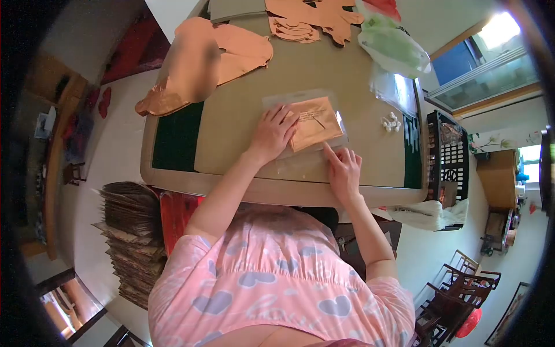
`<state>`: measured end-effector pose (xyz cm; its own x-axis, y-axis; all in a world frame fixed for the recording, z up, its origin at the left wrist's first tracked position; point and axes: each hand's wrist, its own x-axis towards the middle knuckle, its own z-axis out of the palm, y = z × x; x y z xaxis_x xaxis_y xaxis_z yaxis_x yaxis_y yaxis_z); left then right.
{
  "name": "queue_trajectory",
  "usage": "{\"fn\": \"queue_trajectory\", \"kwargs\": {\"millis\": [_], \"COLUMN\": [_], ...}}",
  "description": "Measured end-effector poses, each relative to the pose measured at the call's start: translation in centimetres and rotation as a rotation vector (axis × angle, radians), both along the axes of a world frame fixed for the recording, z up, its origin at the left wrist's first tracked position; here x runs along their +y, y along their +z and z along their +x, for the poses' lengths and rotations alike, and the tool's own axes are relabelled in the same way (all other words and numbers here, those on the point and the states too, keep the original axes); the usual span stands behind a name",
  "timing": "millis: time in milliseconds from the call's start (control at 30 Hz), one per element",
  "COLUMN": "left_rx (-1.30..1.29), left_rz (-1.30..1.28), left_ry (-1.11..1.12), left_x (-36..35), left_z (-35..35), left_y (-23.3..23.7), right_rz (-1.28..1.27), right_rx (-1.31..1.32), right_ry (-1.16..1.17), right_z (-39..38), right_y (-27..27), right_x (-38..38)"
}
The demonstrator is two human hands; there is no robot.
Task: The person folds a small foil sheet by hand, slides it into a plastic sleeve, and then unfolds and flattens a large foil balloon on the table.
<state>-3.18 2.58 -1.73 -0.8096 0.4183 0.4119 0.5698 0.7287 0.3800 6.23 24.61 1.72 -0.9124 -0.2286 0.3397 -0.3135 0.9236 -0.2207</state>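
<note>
- We see the left hand (272, 134) lying flat, fingers spread, on the left half of a copper foil packet (318, 122).
- The packet sits inside a clear sleeve (298, 163), near the middle of the table (231, 185) and just past the near edge.
- The sleeve lies flat on a tan mat (243, 115), and its loose end reaches toward 6 o'clock from the packet.
- The right hand (345, 172) rests at 5 o'clock of the packet. Its forefinger (330, 151) is stretched out and touches the sleeve at the packet's near right corner.
- The other right fingers are loosely bent on the mat.
- Neither hand grips anything: both are open and press down, and they stay apart with the packet between them.
- At 12 o'clock of the packet, at the far edge of the table, copper foil balloons (312, 17) lie in a pile.
- One more balloon (248, 49) lies at 10 o'clock, and part of it is blurred.
- A pale green bag (393, 46) lies at 1 o'clock.
- Small white bits (392, 122) sit at 3 o'clock, near the packet but apart from it.
- A black crate (454, 156) stands beyond the right edge of the table.
- A stack (130, 243) of brown sheets stands on the floor at 8 o'clock.
</note>
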Motion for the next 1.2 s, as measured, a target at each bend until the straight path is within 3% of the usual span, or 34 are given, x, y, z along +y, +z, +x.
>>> {"fn": "queue_trajectory", "kwargs": {"millis": [433,633,1200], "left_rx": [-0.044,-0.061,-0.115], "left_rz": [-0.025,0.0,-0.101], "left_ry": [0.018,0.01,-0.01], "left_x": [-0.2,-0.1,-0.1], "left_z": [0.0,-0.1,0.2], "left_y": [0.1,-0.3,0.4], "right_rz": [-0.128,0.011,-0.057], "right_rx": [0.051,0.003,0.028], "right_ry": [0.011,-0.02,0.052], "right_z": [0.2,0.0,0.5], "right_y": [0.1,-0.5,0.1], "right_x": [-1.4,-1.3,-0.5]}}
